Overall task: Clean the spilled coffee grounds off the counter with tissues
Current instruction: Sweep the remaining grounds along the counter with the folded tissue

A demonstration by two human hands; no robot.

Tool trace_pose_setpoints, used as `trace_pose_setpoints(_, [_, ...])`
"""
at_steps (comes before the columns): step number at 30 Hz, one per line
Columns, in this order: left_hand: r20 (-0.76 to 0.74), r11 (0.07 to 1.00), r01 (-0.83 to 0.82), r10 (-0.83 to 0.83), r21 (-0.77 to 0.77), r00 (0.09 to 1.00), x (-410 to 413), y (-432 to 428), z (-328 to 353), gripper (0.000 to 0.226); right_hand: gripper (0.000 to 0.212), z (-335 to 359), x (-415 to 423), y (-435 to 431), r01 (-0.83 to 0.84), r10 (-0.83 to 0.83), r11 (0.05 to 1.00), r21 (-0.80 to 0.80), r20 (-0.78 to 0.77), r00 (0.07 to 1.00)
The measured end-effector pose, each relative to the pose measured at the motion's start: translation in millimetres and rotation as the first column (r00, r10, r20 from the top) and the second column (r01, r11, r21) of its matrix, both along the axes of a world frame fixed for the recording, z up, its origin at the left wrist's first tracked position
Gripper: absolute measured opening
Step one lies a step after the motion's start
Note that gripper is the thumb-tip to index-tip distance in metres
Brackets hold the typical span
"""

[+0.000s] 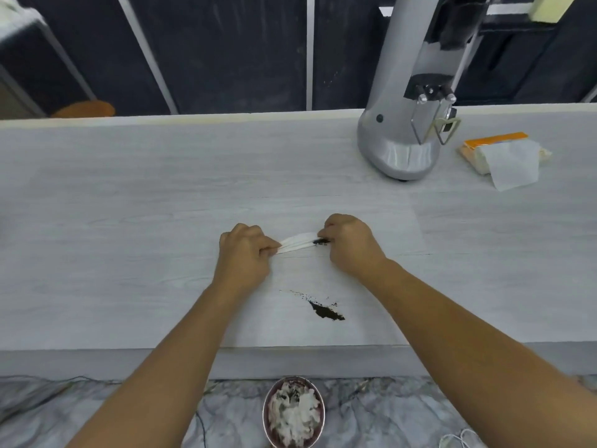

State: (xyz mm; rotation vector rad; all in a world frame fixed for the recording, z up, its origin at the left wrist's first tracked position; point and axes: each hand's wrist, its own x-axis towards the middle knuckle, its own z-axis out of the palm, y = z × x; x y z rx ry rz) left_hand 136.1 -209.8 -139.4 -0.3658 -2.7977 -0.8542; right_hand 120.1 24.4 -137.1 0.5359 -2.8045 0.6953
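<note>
Your left hand [244,253] and right hand [350,244] pinch a folded tissue [298,241] between them. Coffee grounds [326,311] lie on the tabletop [129,205] just below.

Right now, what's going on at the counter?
A person is cleaning up spilled coffee grounds. The left hand and right hand hold a bunched white tissue between them above the counter, with some dark grounds at its right end. A small pile of coffee grounds lies near the front edge. The tissue pack sits beside the grinder. Below the counter, a bin holds used tissues.
</note>
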Motion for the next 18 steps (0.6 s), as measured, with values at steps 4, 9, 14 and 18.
trace_pose_setpoints(4, [-0.054, 0.998, -0.057, 0.055, -0.024, 0.997, 33.5, -15.5, -4.9, 0.020, 0.037, -5.2, 4.3, -15.7, -0.108, 0.108, 0.994, -0.006, -0.048, 0.993])
trace_pose_setpoints(9, [-0.102, 0.995, -0.082, 0.077, -0.052, 0.992, 79.2, -5.7, -7.9, 0.016, 0.039, -1.8, 22.3, -10.6, -0.199, 0.198, 0.980, -0.001, -0.101, 0.975])
trace_pose_setpoints(14, [-0.101, 0.991, -0.125, 0.120, -0.046, 0.988, 99.5, 14.0, -8.5, 0.015, 0.035, -3.8, 43.1, 16.1, -0.203, 0.201, 0.979, -0.018, -0.095, 0.975])
trace_pose_setpoints(18, [-0.076, 0.991, -0.133, 0.131, -0.019, 0.988, 108.2, 23.0, -7.4, 0.016, 0.038, -6.9, 63.6, 34.4, -0.204, 0.202, 0.979, -0.015, -0.094, 0.975])
